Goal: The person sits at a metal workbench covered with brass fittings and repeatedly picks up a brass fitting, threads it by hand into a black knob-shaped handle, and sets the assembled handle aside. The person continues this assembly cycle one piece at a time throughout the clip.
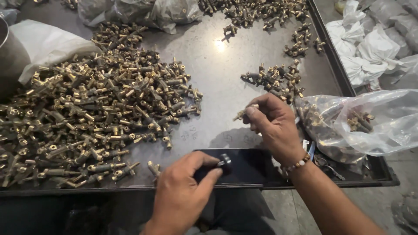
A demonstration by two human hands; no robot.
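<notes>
Head view looks down on a dark metal tray [217, 65] with a raised rim. The right hand [274, 126] is over the tray's right part, its fingers closed around a small brass fitting [244, 113] whose tip projects to the left past the thumb and forefinger. The left hand [183, 196] is at the tray's near edge, thumb and forefinger pinched on a small dark knob-like tool [224, 162]. This tool is over a flat black panel [248, 167] that lies along the near rim. One loose brass piece [153, 167] lies just beside the left hand's knuckles.

A large heap of brass fittings [96, 113] covers the left part of the tray. A smaller cluster [278, 80] lies just beyond the right hand, and more fittings [257, 11] are scattered along the far edge. A clear plastic bag [370, 126] holding further fittings rests on the tray's right rim, close to the right wrist. A bead bracelet [298, 164] sits on that wrist. White sacks [370, 48] lie outside the tray on the right, and another pale sack [48, 43] at the far left.
</notes>
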